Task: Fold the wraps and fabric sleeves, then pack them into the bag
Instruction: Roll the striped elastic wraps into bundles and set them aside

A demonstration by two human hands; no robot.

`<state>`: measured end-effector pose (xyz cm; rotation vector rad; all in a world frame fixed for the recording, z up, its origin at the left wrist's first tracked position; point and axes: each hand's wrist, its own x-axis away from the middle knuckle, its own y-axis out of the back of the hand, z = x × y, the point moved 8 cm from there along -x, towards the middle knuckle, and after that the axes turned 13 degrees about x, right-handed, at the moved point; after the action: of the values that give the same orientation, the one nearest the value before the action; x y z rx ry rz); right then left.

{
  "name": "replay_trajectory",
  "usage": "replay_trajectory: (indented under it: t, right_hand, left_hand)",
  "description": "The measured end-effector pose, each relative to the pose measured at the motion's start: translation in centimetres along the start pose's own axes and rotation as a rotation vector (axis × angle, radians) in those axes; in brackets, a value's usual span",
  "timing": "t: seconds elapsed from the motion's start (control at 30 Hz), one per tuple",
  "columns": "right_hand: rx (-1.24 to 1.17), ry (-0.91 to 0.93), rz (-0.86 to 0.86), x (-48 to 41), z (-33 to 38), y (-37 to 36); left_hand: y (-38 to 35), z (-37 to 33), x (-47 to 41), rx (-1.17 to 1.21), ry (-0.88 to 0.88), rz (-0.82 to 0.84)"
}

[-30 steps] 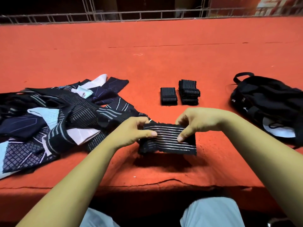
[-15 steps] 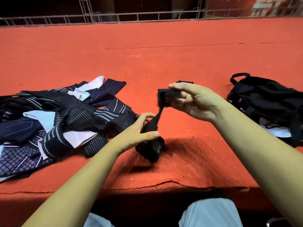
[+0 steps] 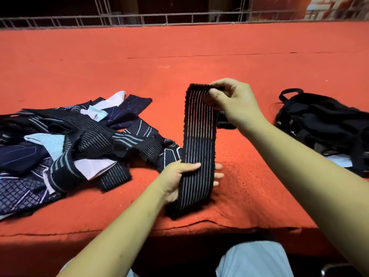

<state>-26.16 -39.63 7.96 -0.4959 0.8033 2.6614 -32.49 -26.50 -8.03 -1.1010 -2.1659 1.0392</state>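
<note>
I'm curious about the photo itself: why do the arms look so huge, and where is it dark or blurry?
Head view: the wide-angle lens enlarges the forearms near the bottom edge; the right hand pinching the striped wrap looks motion-blurred, the left hand sharper; shadow fills the space below the red mat and beyond the railing.

Orange-red carpeted surface fills most of the view, with a thin dark seam line across its far half and a small pale thread scrap lying just nearer than the seam. Metal lattice railing runs along the surface's far edge, dark behind it. Below the surface's rumpled front edge are light blue trouser legs, partly cut off.
</note>
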Motion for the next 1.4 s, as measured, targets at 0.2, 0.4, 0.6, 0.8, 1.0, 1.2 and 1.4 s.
replay_trajectory:
  t: [0.2,0.4,0.6,0.8,1.0,1.2,1.4]
  right_hand:
    - [0.098,0.011,0.064,4.8,-4.0,-2.8]
    - [0.035,-0.143,0.119,11.6,-9.4,-6.6]
    - [-0.011,-0.119,0.002,14.8,-10.2,-6.7]
    - [0.118,-0.076,-0.026,15.6,-10.0,-7.1]
    - [0.222,-0.043,-0.003,15.8,-10.5,-7.2]
    - [0.220,-0.027,0.021,16.0,-10.2,-6.8]
    - [0.311,-0.023,0.095,15.8,-9.7,-6.8]
  left_hand:
    - [3.3,2.4,-0.4,0.232,-0.022,-0.197]
    - [6.3,2.9,0.5,0.253,-0.139,-0.372]
    - [7.0,2.4,0.9,-0.005,-0.240,-0.393]
    - [6.9,2.4,1.0,-0.084,-0.247,-0.372]
    - [6.1,2.5,1.1,-0.027,-0.216,-0.299]
    - [6.3,2.9,0.8,0.153,-0.177,-0.327]
    - [6.8,2.8,1.0,0.110,-0.211,-0.350]
